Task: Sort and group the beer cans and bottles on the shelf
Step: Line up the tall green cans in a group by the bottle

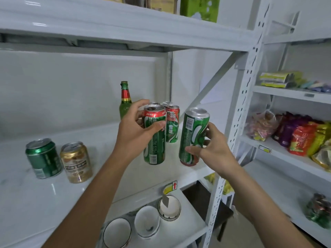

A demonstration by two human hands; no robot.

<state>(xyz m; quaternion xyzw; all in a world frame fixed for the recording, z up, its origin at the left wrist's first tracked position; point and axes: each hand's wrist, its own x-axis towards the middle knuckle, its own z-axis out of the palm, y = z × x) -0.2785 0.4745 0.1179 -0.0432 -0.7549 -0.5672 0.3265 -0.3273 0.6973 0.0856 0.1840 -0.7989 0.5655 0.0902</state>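
Fingers of both my hands are wrapped round tall cans: my left hand (138, 126) grips a tall green aluminium can with a red top band (155, 136), and my right hand (213, 149) grips a tall green aluminium can with a plain silver top (192, 136), tilted a little. Both sit at the right end of the white metal shelf (26, 190). At twelve o'clock from the left can stand more tall green-and-red cans (172, 124), with a green glass beer bottle with a red-and-gold neck label (125, 101) at eleven o'clock. Well apart at nine o'clock stand a short green can (43, 158) and a short gold can (77, 161), side by side. To group neatly, I judge I should set both tall cans upright against that rear cluster, labels forward, lowering each flat so neither knocks a neighbour.
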